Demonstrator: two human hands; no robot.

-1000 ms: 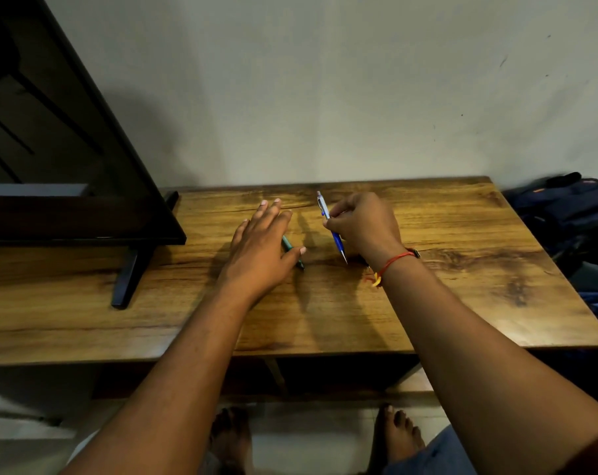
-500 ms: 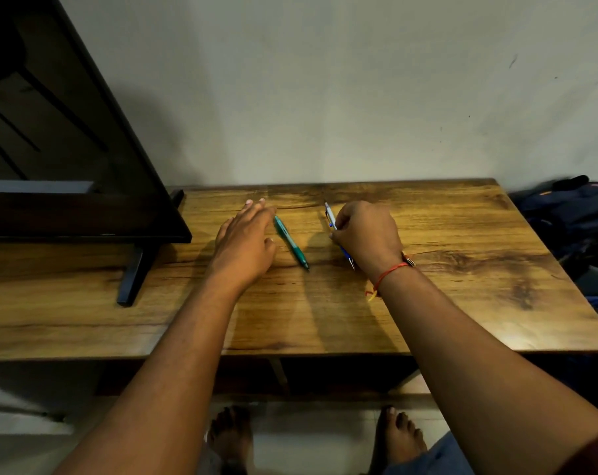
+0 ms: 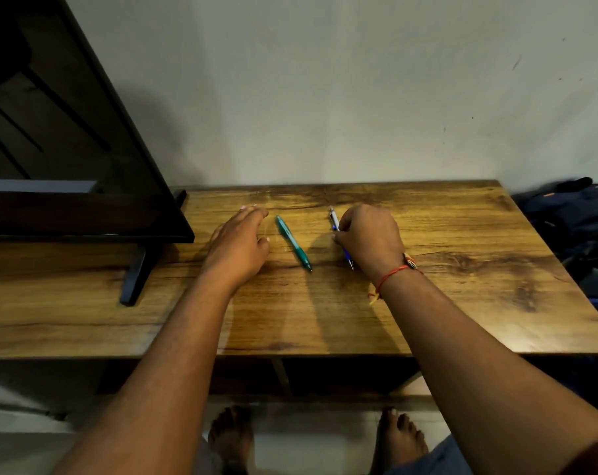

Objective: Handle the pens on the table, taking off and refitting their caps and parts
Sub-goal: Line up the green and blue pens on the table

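Note:
A teal pen [image 3: 293, 243] lies flat on the wooden table [image 3: 462, 269], slanted from far left to near right. My left hand [image 3: 237, 241] rests palm down just left of it, fingers loosely apart, apart from the pen. A blue and white pen [image 3: 334, 219] lies to the right, its middle hidden under my right hand [image 3: 369, 234]. The fingers of that hand are curled around the pen against the table. Its tip shows below the hand near the wrist.
A black flat screen [image 3: 71, 149] on a dark stand foot [image 3: 136, 272] fills the table's left part. A plain wall runs behind the table. Dark blue bags [image 3: 578, 214] lie on the floor at the right. Bare feet [image 3: 232, 437] show under the front edge.
My left hand has slid left off the teal pen, leaving it uncovered on the table. My right hand has lowered the blue and white pen to the tabletop.

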